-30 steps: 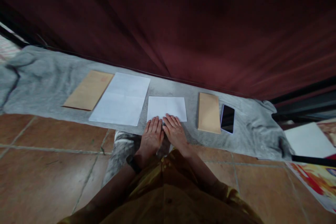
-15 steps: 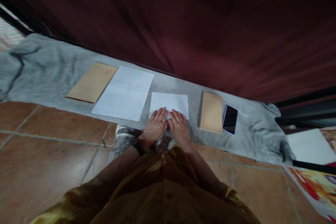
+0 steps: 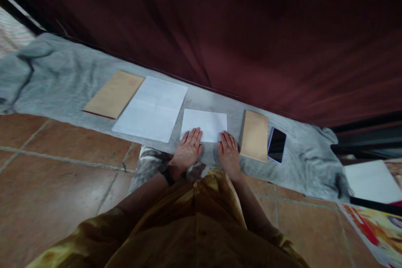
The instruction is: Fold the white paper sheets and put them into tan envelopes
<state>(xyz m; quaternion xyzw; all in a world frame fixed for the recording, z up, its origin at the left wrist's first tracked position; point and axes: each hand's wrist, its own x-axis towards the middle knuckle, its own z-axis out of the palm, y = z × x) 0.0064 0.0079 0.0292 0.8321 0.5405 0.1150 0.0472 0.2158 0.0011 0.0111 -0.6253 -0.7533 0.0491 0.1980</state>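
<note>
Resting on grey cloth (image 3: 207,98), the small white paper (image 3: 205,121) is overlapped at seven o'clock by the left hand (image 3: 188,150) and at five by the right hand (image 3: 229,153), each grip flat, pinching nothing; probably light and easily creased, it is best held by its edges.

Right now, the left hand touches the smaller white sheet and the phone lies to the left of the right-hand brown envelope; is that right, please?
Not quite: the head view shows the phone to the right of the right-hand brown envelope. The left hand does touch the smaller white sheet.
</note>
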